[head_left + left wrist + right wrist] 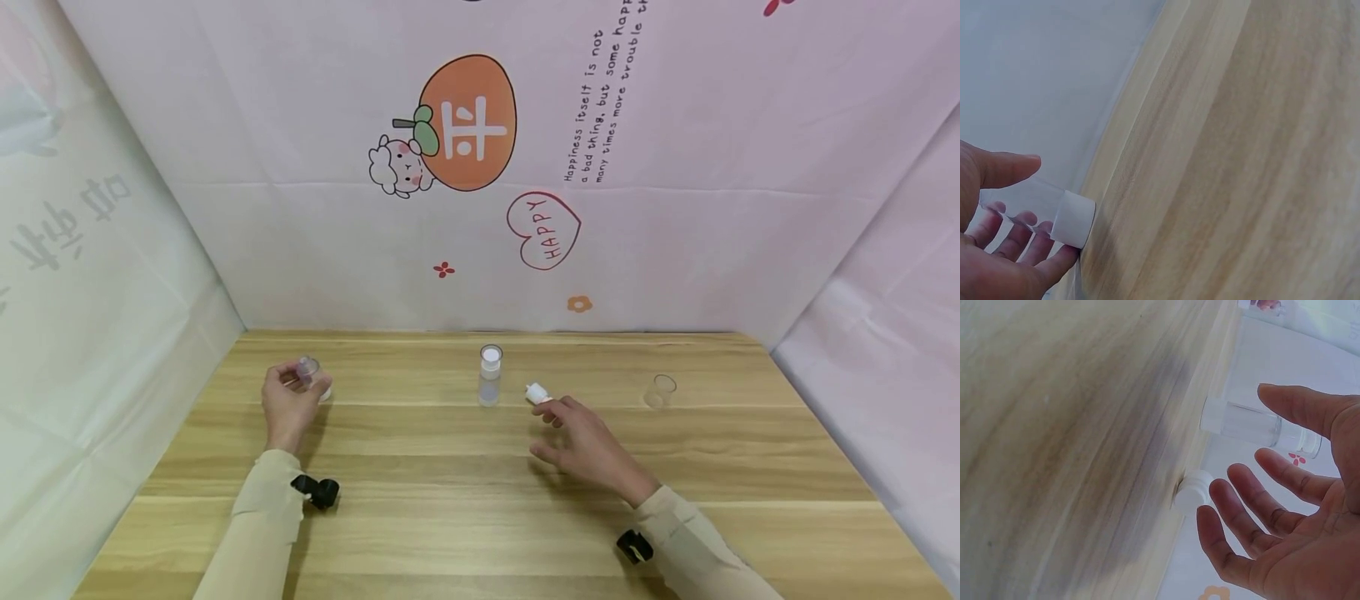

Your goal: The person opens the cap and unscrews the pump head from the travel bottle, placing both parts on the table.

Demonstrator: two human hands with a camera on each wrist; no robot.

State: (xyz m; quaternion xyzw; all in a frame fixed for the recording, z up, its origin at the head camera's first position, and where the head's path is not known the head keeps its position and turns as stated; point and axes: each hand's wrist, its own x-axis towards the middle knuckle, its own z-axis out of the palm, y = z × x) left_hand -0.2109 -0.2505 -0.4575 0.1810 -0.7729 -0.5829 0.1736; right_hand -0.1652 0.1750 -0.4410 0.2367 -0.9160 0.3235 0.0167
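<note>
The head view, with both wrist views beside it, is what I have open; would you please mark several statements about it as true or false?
1. The left hand holds a clear container with a white end. True.
2. The white cap lies between the bottle and the clear cup. True.
3. The bottle lies on its side. False: it stands on end on the wooden table.
4. The right hand holds the clear cup. False: the cup sits apart, to that hand's right.
</note>
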